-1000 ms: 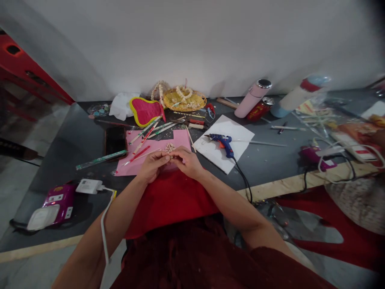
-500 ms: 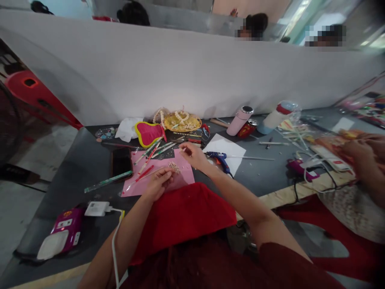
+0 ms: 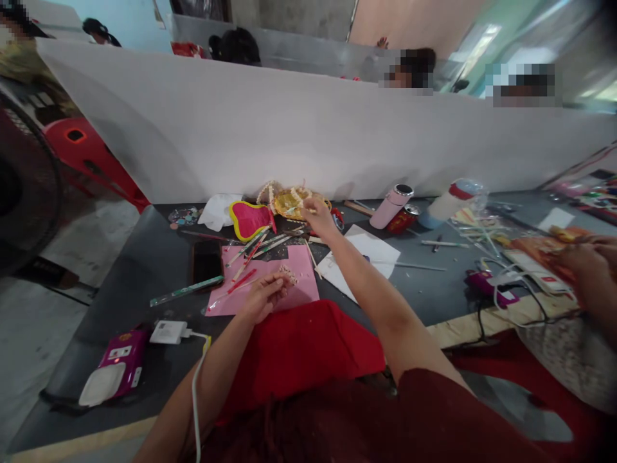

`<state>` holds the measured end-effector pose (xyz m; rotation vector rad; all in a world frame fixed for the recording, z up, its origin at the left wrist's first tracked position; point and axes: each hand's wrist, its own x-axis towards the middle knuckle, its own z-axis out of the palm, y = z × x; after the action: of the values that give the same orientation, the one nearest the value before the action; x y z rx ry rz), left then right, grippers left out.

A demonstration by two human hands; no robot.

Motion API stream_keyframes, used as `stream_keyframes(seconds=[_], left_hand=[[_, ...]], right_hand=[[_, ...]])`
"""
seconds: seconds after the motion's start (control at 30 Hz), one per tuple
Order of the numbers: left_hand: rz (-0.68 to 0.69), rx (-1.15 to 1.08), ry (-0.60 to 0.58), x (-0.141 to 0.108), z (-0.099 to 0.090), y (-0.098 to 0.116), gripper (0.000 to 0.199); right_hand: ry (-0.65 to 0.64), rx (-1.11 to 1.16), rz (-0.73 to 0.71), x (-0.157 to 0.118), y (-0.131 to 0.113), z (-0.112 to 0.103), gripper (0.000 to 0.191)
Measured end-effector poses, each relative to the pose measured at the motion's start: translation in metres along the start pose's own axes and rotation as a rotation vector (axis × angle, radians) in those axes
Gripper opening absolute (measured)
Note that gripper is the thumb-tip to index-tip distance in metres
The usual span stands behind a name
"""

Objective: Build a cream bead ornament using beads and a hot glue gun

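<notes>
My left hand [image 3: 265, 296] is closed on a small beaded piece [image 3: 289, 274], held over the pink sheet [image 3: 304, 290]. My right hand [image 3: 318, 217] reaches to the yellow basket [image 3: 284, 209] at the back, its fingertips pinched at the near right of the basket; whatever they hold is too small to make out. Pale bead strands lie in and beside the basket. Red and green striped tubes lie across the pink sheet, with a red pen [image 3: 241, 281] among them. A red cloth [image 3: 313, 341] covers my lap.
A phone [image 3: 206, 260] lies left of the sheet, with a purple device [image 3: 118, 366] and a white charger [image 3: 168, 332] nearer me. A pink bottle [image 3: 393, 206], a red can [image 3: 402, 219] and white paper [image 3: 354, 257] are to the right. Another person's hands [image 3: 585, 257] work at far right.
My right hand has moved from above the pink sheet back to the basket, its forearm now covering the blue glue gun. My left hand keeps the beaded piece. The camera view has shifted slightly.
</notes>
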<state>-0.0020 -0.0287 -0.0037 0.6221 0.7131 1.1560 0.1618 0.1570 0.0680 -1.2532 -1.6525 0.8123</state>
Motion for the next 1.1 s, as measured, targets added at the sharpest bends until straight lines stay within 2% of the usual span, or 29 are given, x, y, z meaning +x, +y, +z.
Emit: stream_keyframes(seconds=[0.1,0.17,0.2,0.27,0.3,0.37,0.53,0.67,0.8,0.93,1.1], left_hand=[[-0.002,-0.015,-0.007,0.000,0.000,0.001,0.021],[-0.005,-0.022,-0.015,0.000,-0.001,0.001,0.019],[0.002,-0.028,-0.017,0.000,-0.001,0.001,0.018],[0.005,-0.026,-0.007,0.002,-0.003,0.002,0.017],[0.027,-0.036,0.006,0.003,-0.004,0.002,0.017],[0.049,-0.075,0.028,0.005,-0.007,0.002,0.016],[0.043,-0.083,0.017,0.008,-0.013,0.004,0.018],[0.052,-0.028,-0.020,0.007,-0.015,0.006,0.018],[0.072,0.001,0.013,0.006,-0.017,0.007,0.012],[0.072,0.000,0.004,0.006,-0.018,0.007,0.014],[0.077,-0.060,-0.028,0.007,-0.018,0.007,0.015]], right_hand=[[-0.188,0.187,-0.012,-0.070,-0.001,0.011,0.031],[-0.195,0.179,-0.035,-0.117,0.004,0.023,0.027],[-0.149,0.162,-0.055,-0.137,0.007,0.030,0.024],[-0.057,0.110,-0.158,-0.165,0.017,0.043,0.021],[-0.078,0.081,-0.234,-0.172,0.022,0.049,0.023],[-0.140,0.061,-0.291,-0.176,0.030,0.056,0.027],[-0.079,0.120,-0.139,-0.163,0.035,0.058,0.024],[-0.131,0.156,-0.143,-0.164,0.030,0.057,0.026],[-0.098,0.171,-0.121,-0.169,0.027,0.056,0.010],[-0.069,0.092,-0.165,-0.170,0.027,0.054,0.029],[-0.060,0.094,-0.179,-0.174,0.026,0.051,0.034]])
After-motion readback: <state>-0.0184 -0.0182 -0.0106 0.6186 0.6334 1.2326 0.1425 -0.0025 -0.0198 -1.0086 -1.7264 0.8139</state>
